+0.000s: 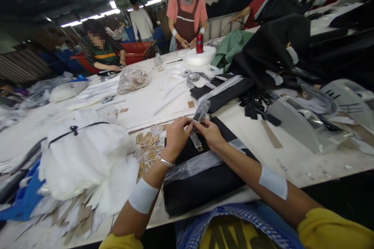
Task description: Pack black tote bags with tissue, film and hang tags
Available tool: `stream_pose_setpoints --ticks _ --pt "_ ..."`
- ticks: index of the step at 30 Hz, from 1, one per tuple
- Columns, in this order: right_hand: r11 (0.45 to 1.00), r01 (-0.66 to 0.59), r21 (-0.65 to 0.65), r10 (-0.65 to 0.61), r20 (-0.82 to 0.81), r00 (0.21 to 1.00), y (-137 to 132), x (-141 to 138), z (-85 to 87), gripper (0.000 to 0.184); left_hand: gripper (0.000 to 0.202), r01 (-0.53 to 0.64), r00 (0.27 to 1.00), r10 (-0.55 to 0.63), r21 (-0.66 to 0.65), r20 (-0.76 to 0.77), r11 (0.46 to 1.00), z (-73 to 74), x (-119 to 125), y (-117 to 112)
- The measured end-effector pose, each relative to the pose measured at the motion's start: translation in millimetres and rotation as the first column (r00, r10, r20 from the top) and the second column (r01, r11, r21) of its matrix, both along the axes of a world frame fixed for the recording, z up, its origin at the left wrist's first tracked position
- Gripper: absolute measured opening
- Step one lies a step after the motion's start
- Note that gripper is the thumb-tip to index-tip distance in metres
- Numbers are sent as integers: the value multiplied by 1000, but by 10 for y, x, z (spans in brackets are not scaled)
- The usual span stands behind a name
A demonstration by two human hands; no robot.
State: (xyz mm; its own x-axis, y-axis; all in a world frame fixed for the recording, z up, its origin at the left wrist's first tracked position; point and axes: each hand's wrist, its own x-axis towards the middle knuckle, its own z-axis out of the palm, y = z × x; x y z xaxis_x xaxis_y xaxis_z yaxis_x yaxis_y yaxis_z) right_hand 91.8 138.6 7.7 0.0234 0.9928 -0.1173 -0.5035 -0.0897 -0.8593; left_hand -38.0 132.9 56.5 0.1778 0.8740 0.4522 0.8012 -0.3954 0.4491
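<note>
My left hand (pixel 177 136) and my right hand (pixel 210 135) meet with fingertips pinched on a strap in clear plastic wrap (pixel 201 111). The strap's upper end sticks up past my fingers. From its lower end shows a small gold-coloured metal clasp (pixel 200 148). Exactly where the fingertips grip is partly hidden by the fingers. Beneath both hands lies a flat black bag (pixel 201 190), with a band of clear plastic (pixel 194 166) across it. Several brown paper tags with strings (pixel 147 142) are heaped just left of the bag.
A stack of white foam sheets (pixel 90 155) sits at left, tied with black cord. Another black bag (pixel 223 93) lies farther ahead. Grey tape dispensers (pixel 300 124) and more black bags (pixel 271 54) crowd the right. Co-workers (pixel 187 15) stand across the table.
</note>
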Motion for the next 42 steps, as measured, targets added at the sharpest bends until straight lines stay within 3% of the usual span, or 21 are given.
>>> stream_pose_setpoints --ticks 4,10,15,19,22,25,28,31,36,39,41,42 --pt "1000 -4 -23 1 -99 995 1 -25 -1 37 24 -73 963 106 138 -249 988 -96 88 -113" --pt "1000 -6 14 8 -114 993 -44 -11 -61 31 41 -42 946 110 221 -304 974 -365 190 -203" --pt "990 -51 129 63 -91 994 -57 -9 -76 27 49 -84 946 139 190 -294 978 -388 264 -191" --pt "994 -14 109 22 -71 997 -71 13 -49 28 47 -44 986 60 107 -157 993 -276 247 -209" --pt "996 -33 85 38 -52 998 -84 43 -18 31 35 32 995 -31 -14 96 999 -152 118 -152" --pt "993 -79 89 81 -16 997 -90 62 13 34 27 197 917 -114 -186 382 962 -53 -43 -27" --pt "990 -100 103 101 4 995 -85 76 37 35 30 354 824 -147 -294 547 888 -31 -140 78" --pt "989 -114 91 111 33 993 -65 91 54 39 33 362 798 -102 -336 594 869 -66 -153 111" --pt "980 -169 101 143 219 965 -43 153 77 41 36 293 753 -10 -321 658 901 -142 -61 94" --pt "964 -187 188 91 431 898 -112 422 136 34 42 257 731 40 -329 681 909 -182 -1 104" --pt "944 -137 299 -82 618 782 -191 830 191 27 47 240 717 68 -338 693 910 -200 11 120" --pt "926 -92 366 -210 701 681 -236 1111 217 25 49 237 707 79 -341 703 910 -205 8 130"
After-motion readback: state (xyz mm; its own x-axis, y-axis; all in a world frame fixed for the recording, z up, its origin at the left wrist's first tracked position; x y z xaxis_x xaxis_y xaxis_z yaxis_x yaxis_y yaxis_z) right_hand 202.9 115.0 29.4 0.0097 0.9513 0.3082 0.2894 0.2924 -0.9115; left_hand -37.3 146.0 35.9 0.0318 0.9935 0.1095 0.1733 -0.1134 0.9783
